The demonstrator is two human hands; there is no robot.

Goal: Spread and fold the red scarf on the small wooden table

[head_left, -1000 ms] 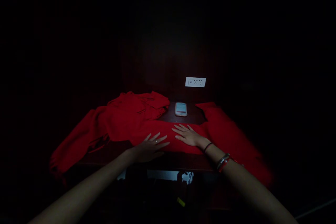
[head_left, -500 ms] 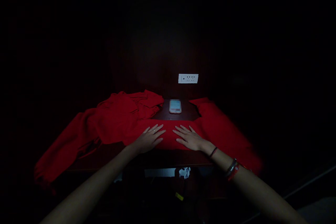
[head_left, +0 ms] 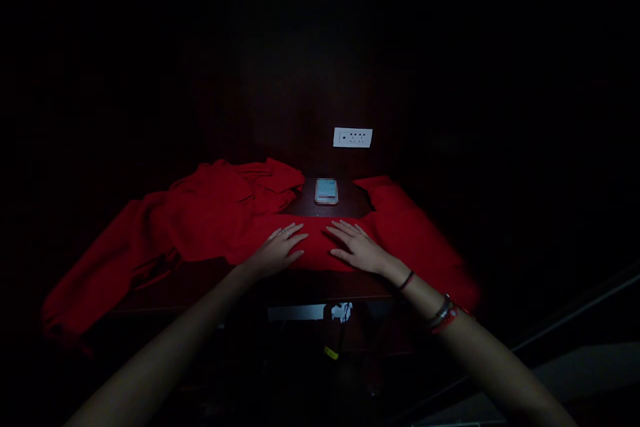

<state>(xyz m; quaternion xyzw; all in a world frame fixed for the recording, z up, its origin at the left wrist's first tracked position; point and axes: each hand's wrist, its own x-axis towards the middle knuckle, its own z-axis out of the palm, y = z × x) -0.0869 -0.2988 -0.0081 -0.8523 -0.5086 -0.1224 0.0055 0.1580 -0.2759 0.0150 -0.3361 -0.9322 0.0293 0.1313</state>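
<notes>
A red garment (head_left: 200, 220) lies spread over a dark table (head_left: 210, 280), bunched at the left and flatter at the right, with a smooth strip across the middle. My left hand (head_left: 280, 249) rests on that strip, palm down with fingers apart, a ring on one finger. Just to its right, my right hand (head_left: 356, 245) lies on the same cloth, its fingers also spread. Neither hand grips anything. A gap separates the two hands. Past the strip sits a phone (head_left: 327, 191) with its screen lit.
A white socket panel (head_left: 353, 137) is on the dark wall behind the table. Beneath the front edge, a small yellow object (head_left: 331, 353) and pale shapes show dimly. Cloth hangs toward the lower left. Most surroundings are too dark to make out.
The whole view has shifted, so the cloth, phone and socket panel appear slightly higher and further left. Both hands stay on the cloth, with little change in their pose.
</notes>
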